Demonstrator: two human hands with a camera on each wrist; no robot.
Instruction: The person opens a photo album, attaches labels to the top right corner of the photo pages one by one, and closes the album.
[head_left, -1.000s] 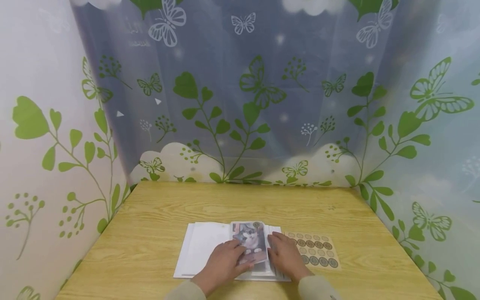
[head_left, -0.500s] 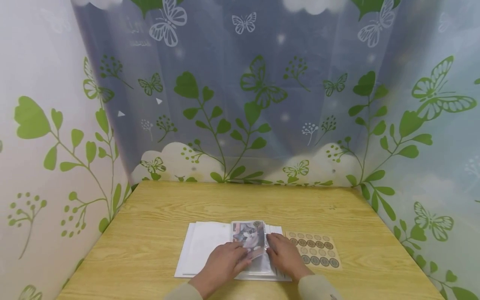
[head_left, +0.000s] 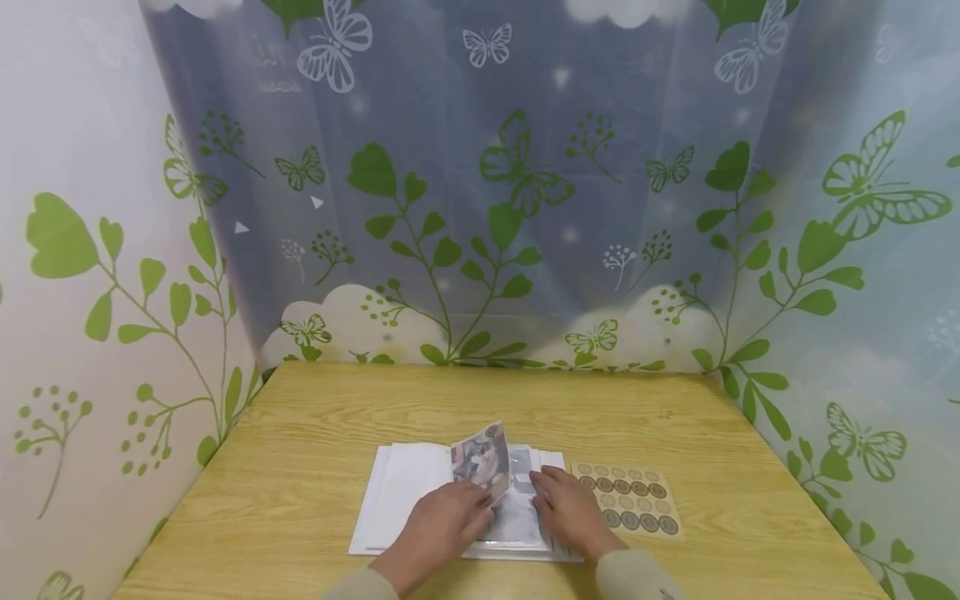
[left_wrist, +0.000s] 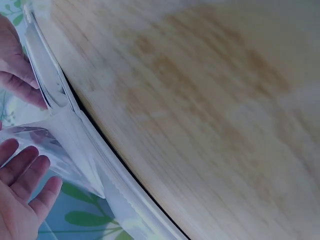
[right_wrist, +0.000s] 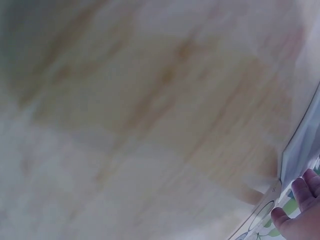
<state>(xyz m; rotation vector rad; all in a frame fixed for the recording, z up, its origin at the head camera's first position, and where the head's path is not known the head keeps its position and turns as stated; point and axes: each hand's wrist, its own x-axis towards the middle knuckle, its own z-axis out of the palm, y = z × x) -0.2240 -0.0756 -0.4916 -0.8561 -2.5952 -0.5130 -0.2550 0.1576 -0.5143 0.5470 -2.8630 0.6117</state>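
A white photo album (head_left: 408,479) lies spread on the table, with clear-sleeved pages on its right half. One sleeved page with a cat picture (head_left: 476,458) stands tilted up and leans to the left. My left hand (head_left: 441,525) is at its lower part, overlapping it in the head view. In the left wrist view the left hand (left_wrist: 22,200) has its fingers spread loosely beside the clear sleeve (left_wrist: 65,155). My right hand (head_left: 568,504) rests on the right-hand pages; its fingers (right_wrist: 302,192) extend along the album's edge in the right wrist view.
A tan sheet of round stickers (head_left: 645,500) lies on the wooden table (head_left: 300,450) just right of the album, partly behind the right hand. A patterned curtain (head_left: 480,333) with leaves and butterflies hangs around the table's back and sides.
The cat-picture page has risen from lying flat and swung leftward, baring a greyish sleeve beneath it. My left hand has shifted slightly left; the right hand has stayed nearly still.
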